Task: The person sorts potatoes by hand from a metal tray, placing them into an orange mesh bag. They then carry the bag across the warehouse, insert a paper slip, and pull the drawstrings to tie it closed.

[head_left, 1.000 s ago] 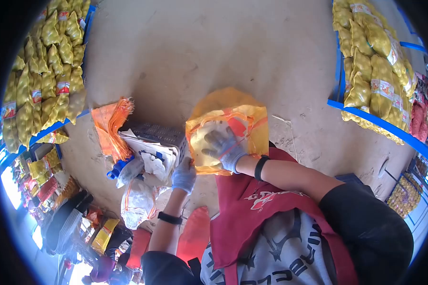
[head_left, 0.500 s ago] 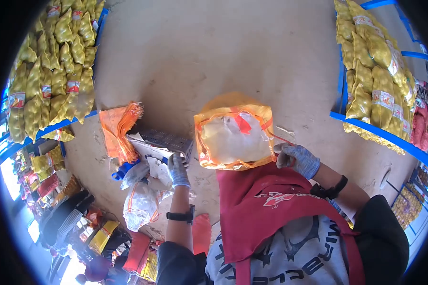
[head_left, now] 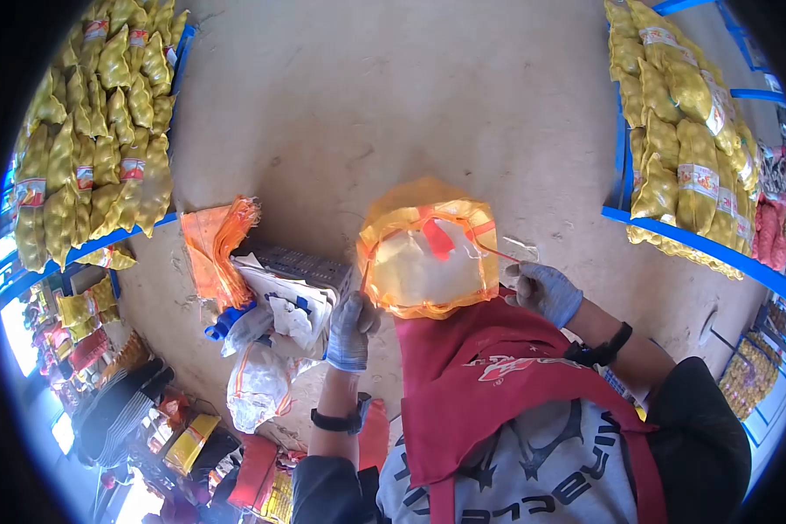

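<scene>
An orange mesh sack (head_left: 419, 301) stands in front of me with its mouth up, and white material and a red tag show inside it. Red drawstring (head_left: 501, 255) comes out of its rim on both sides. My right hand (head_left: 545, 292), in a grey-white glove, is closed on the string at the right of the sack. At the left corner of the rim my gloved left hand (head_left: 351, 334) pinches the other part of the drawstring. The string stretches short and taut between each hand and the rim.
To the left lie a stack of orange mesh bags (head_left: 223, 249), a dark crate (head_left: 297, 262) with papers on it, a blue object (head_left: 227, 321) and a white plastic bag (head_left: 260, 384). Blue racks of filled yellow sacks (head_left: 105, 131) stand on both sides. A person (head_left: 118, 410) is at lower left.
My left hand has moved right and down from the crate's papers to the sack's left corner and taken the drawstring. The sack's mouth has drawn in somewhat; my right hand keeps its string.
</scene>
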Demonstrator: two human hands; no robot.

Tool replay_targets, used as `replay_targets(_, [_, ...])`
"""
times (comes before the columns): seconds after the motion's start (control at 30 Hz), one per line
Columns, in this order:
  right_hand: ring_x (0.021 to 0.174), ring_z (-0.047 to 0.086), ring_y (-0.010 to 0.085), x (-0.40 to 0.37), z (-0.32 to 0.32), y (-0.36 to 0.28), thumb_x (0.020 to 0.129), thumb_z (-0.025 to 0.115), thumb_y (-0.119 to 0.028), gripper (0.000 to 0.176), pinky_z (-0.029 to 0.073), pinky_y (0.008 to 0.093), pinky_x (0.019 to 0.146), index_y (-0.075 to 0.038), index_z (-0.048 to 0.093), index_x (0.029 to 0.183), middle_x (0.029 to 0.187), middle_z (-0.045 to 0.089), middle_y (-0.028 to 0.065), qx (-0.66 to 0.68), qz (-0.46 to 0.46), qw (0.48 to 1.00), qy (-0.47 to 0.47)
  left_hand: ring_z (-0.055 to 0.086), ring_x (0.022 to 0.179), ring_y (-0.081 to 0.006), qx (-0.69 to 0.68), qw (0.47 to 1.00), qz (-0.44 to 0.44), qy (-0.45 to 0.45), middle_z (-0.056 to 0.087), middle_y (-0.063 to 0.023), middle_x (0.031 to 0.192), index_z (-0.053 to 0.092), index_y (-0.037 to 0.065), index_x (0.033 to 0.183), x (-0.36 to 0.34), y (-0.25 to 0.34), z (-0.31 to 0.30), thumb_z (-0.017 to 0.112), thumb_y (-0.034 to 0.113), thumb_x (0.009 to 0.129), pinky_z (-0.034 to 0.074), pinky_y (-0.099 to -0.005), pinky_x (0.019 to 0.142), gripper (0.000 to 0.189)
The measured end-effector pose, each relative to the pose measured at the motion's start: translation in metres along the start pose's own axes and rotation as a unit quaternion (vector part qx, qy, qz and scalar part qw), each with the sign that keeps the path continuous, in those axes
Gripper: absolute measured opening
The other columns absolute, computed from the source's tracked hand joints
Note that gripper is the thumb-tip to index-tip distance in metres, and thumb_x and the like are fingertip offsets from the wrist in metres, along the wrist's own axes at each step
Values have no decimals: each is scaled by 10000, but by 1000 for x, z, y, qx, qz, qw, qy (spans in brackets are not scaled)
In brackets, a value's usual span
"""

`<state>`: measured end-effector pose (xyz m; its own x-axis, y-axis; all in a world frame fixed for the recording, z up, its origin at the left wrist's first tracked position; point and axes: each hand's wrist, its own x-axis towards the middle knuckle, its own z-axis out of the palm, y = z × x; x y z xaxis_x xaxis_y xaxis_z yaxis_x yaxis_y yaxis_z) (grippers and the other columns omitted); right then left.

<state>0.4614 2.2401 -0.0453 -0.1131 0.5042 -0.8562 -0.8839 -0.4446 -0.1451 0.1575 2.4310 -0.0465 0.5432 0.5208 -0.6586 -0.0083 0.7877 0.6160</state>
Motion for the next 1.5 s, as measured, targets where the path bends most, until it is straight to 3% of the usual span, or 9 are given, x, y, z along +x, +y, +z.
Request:
replay_targets(0.17, [486, 451, 131, 28, 5, -16, 915, 503, -251, 216, 476, 372, 697, -56, 577, 969, 529, 453, -14, 108, -15, 988, -108, 341, 426, -84, -28, 999, -21, -31, 367, 22, 541, 475, 115, 709, 36, 5, 17, 552, 465, 874, 306, -226, 406, 395])
replay_targets(0.5, [448, 458, 132, -45, 22, 10, 814, 601, -113, 124, 516, 352, 518, -17, 583, 890, 584, 461, 5, -101, -7, 990, 98, 342, 395, -75, 124, 980, -121, 99, 353, 44, 511, 522, 132, 838, -23, -7, 58, 545, 412, 875, 283, -234, 374, 283])
replay_targets(0.77, [739, 626, 303, -104, 40, 14, 730, 576, -118, 185, 513, 393, 695, -45, 634, 891, 825, 630, 166, -786, -297, 541, 34, 536, 505, -260, 649, 732, 205, -17, 505, -137, 547, 511, 36, 743, -58, 6, 70, 427, 202, 907, 434, -363, 483, 248])
replay_targets(0.83, [762, 611, 323, -107, 31, 23, 719, 583, -116, 129, 495, 413, 708, -81, 630, 834, 781, 606, 152, -728, -340, 592, 61, 552, 526, -296, 658, 704, 269, 11, 515, -161, 556, 505, 36, 728, -53, -23, 39, 445, 182, 897, 431, -386, 483, 231])
replay_targets(0.93, [781, 609, 314, -124, 34, 28, 711, 599, -119, 125, 495, 411, 698, -75, 608, 829, 789, 598, 156, -733, -349, 580, 61, 428, 426, -114, 8, 997, -70, 12, 446, 1, 543, 497, 120, 698, -84, -2, 52, 530, 295, 905, 339, -271, 396, 272])
replay_targets(1.1, [586, 507, 159, -85, 56, -17, 780, 609, -135, 149, 456, 311, 564, -56, 588, 905, 659, 526, 52, -530, -273, 803, 15, 329, 420, -52, 143, 989, 32, -2, 359, 59, 525, 478, 135, 728, -29, 26, 64, 559, 333, 888, 243, -232, 376, 267])
replay_targets(1.17, [537, 456, 108, -75, 62, 4, 808, 605, -139, 171, 441, 282, 532, -57, 588, 957, 596, 477, 9, -341, -190, 920, 36, 330, 415, -63, -76, 981, -117, 132, 335, 65, 521, 455, 133, 729, -2, 23, 72, 588, 313, 867, 267, -238, 365, 263])
replay_targets(1.43, [591, 489, 126, -77, 43, 28, 821, 614, -238, 320, 503, 313, 642, -10, 556, 1038, 736, 501, 21, -240, -87, 955, 151, 416, 504, -83, 233, 953, -51, 185, 447, 25, 606, 525, 52, 815, 15, -29, 4, 708, 335, 779, 353, -244, 460, 339])
replay_targets(1.5, [736, 580, 171, -54, 47, 37, 846, 589, -274, 300, 517, 334, 700, -15, 594, 997, 894, 605, 59, -369, -151, 881, 256, 569, 923, -227, 413, 894, 33, 171, 576, -166, 1048, 458, -70, 1178, 27, -64, -12, 732, 423, 720, 462, -312, 790, 727])
